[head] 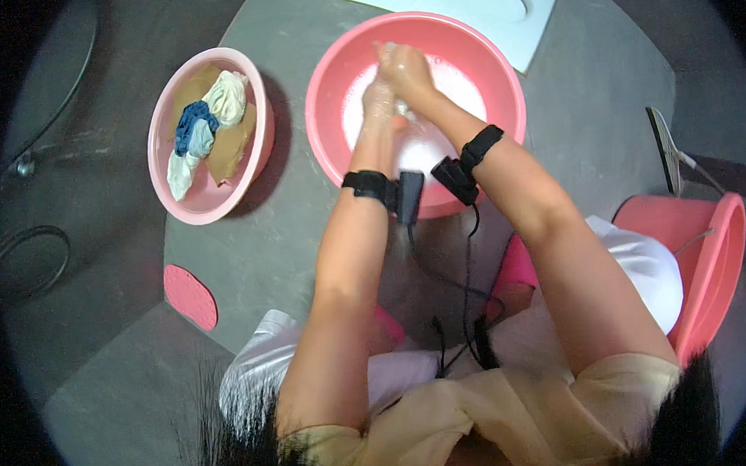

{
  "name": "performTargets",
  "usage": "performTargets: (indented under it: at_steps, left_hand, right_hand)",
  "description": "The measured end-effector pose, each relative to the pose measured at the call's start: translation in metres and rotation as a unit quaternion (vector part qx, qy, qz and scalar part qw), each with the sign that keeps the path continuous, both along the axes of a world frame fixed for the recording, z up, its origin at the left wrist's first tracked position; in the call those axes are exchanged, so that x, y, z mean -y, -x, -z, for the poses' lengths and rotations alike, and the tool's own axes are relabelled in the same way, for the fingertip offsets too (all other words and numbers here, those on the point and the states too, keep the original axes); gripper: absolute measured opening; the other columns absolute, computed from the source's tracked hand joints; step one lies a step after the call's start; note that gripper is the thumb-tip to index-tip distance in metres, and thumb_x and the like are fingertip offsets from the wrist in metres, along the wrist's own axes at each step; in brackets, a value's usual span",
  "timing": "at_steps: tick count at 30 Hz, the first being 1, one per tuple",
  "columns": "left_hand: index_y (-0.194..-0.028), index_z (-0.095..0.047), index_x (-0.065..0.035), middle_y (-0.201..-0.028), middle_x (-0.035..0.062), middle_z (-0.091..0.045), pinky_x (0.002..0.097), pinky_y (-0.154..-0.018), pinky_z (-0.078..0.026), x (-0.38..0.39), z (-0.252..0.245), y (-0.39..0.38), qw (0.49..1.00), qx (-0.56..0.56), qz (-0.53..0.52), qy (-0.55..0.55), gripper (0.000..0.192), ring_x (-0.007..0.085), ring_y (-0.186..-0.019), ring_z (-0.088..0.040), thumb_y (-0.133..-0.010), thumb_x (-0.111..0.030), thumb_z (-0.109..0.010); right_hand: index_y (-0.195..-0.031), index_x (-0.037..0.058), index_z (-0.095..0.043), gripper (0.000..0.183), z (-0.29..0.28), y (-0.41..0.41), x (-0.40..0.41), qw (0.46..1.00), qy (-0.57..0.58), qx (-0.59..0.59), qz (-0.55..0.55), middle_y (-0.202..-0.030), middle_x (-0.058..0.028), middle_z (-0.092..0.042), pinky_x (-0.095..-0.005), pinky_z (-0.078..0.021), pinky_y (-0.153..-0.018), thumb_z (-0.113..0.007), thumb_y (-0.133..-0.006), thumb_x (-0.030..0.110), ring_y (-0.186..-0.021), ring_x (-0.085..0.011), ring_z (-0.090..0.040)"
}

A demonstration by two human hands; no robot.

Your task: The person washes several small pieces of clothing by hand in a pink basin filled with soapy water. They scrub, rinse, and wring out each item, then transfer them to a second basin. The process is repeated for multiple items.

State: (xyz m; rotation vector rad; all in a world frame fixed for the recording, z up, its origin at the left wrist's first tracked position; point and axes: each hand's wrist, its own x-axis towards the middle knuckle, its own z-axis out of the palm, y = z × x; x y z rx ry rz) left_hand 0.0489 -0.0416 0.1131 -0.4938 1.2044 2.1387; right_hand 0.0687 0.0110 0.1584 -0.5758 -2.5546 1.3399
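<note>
Both my hands are together over a pink plastic basin that holds white, sudsy water. My left hand is wet and lies against my right hand, whose fingers are curled. A small whitish bit shows between and below the hands, perhaps wet cloth or foam; whether either hand grips it cannot be told. Each forearm wears a black strap, with a small black device on the left one and a similar device on the right, both trailing black cables.
To the left stands a pale pink tub with crumpled blue, white and brown cloths. A white squat toilet lies beyond the basin. A pink bucket tilts at the right, near a squeegee. A pink oval pad is at lower left.
</note>
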Motion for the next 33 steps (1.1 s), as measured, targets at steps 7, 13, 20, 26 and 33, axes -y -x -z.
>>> performTargets:
  at_steps: [7, 13, 20, 26, 33]
  left_hand:
    - [-0.082, -0.056, -0.0073, -0.08, 0.0103, -0.057, 0.0347, -0.063, -0.046, 0.009, 0.014, 0.009, 0.995, 0.02, -0.005, -0.098, 0.025, 0.0196, -0.071, -0.055, -0.084, -0.028, -0.043]
    - [-0.092, -0.057, -0.0068, -0.084, 0.0066, -0.058, 0.0332, -0.057, -0.044, 0.012, 0.02, 0.014, 0.834, -0.486, 0.173, 0.197, 0.026, 0.0178, -0.075, -0.055, -0.084, -0.031, -0.049]
    - [-0.096, -0.05, -0.0042, -0.083, 0.0079, -0.057, 0.035, -0.055, -0.05, 0.005, -0.028, -0.004, 0.998, 0.036, -0.014, -0.051, 0.033, 0.0207, -0.068, -0.058, -0.088, -0.034, -0.038]
    - [-0.089, -0.053, -0.0109, -0.078, 0.0048, -0.054, 0.0332, -0.06, -0.044, 0.011, -0.035, 0.002, 0.996, -0.008, 0.045, -0.076, 0.028, 0.0178, -0.072, -0.053, -0.087, -0.036, -0.04]
    - [-0.086, -0.053, -0.0137, -0.077, 0.0051, -0.055, 0.0375, -0.068, -0.045, 0.02, 0.0, 0.013, 0.998, -0.011, 0.0, -0.061, 0.031, 0.0171, -0.074, -0.054, -0.087, -0.04, -0.036]
  right_hand:
    - [-0.069, 0.0043, -0.059, 0.036, -0.002, -0.001, 0.003, 0.996, -0.073, -0.016, -0.044, -0.068, -0.0195, -0.058, -0.0429, -0.0459, -0.056, -0.039, -0.083, 0.031, -0.061, -0.0334, -0.058]
    - [-0.071, 0.0044, -0.059, 0.036, -0.009, -0.001, 0.007, 0.976, -0.099, -0.141, -0.13, -0.071, -0.0189, -0.059, -0.0433, -0.0464, -0.059, -0.04, -0.081, 0.032, -0.067, -0.0338, -0.059]
    - [-0.065, 0.0056, -0.058, 0.034, -0.018, -0.003, 0.015, 0.915, -0.246, -0.287, -0.143, -0.055, -0.0149, -0.056, -0.0369, -0.0459, -0.048, -0.043, -0.082, 0.031, -0.053, -0.0263, -0.057]
    - [-0.071, 0.0066, -0.061, 0.03, -0.024, -0.002, 0.009, 0.996, 0.013, -0.002, -0.083, -0.07, -0.0181, -0.059, -0.0414, -0.0465, -0.065, -0.046, -0.079, 0.032, -0.07, -0.0305, -0.059]
    - [-0.072, 0.0085, -0.06, 0.028, -0.016, 0.003, 0.007, 0.993, -0.034, -0.001, -0.11, -0.07, -0.0176, -0.06, -0.0375, -0.0465, -0.059, -0.048, -0.079, 0.032, -0.065, -0.0295, -0.059]
